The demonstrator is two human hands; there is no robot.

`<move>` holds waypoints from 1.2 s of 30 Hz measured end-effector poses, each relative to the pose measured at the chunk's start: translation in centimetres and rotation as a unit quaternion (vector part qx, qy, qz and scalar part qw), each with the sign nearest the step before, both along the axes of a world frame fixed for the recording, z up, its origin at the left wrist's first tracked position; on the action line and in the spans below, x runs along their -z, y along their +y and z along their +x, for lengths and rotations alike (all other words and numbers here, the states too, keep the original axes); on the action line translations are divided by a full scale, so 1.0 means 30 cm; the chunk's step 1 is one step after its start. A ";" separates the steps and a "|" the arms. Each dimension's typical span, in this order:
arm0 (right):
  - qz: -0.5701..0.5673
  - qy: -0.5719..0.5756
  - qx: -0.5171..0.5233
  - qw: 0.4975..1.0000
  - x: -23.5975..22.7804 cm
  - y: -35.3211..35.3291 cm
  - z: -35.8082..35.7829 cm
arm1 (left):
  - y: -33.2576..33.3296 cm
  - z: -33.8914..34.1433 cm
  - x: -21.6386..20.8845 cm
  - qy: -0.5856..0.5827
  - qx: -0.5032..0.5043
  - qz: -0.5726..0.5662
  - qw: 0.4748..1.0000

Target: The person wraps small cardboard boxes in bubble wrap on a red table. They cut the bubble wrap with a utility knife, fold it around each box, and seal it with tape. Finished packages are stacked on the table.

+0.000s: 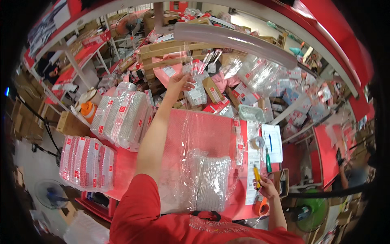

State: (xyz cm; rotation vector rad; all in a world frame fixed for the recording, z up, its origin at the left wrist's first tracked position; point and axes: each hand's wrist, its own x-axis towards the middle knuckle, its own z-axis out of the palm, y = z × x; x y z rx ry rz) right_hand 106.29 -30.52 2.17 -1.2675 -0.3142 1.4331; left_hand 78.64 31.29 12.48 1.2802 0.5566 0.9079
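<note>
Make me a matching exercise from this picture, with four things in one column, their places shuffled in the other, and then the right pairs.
Things
1. Yellow tool
2. Blue pen
3. Left hand
4. Bubble-wrapped packs

Places
A. On a white sheet
B. At the left side of the red table
C. In the right hand
D. Stretched out toward the table's far side

Pairs: 1-C, 2-A, 3-D, 4-B

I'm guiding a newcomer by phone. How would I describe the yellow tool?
Find the red table, then the person's right hand near its right end. It holds the slim yellow tool, unlike the green tool lying loose just beyond.
</note>
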 end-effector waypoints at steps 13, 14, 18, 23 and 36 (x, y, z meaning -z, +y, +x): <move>0.344 -0.886 0.066 0.302 -1.106 1.485 -0.295 | -0.016 -0.034 -0.031 -0.101 0.058 -0.019 0.993; 0.304 -0.925 0.003 0.228 -1.101 1.577 -0.350 | -0.010 -0.036 -0.023 -0.101 0.061 -0.027 0.993; 0.202 -0.955 -0.111 0.189 -1.033 1.553 -0.192 | 0.045 -0.032 0.024 -0.107 0.070 -0.009 0.992; -0.199 -0.963 -0.044 -0.178 -0.985 0.672 0.522 | 0.046 0.001 0.089 -0.145 0.028 0.031 0.988; 0.002 -1.000 -0.014 -0.002 -1.016 0.904 0.179 | -0.071 -0.097 -0.038 -0.071 0.005 0.028 0.997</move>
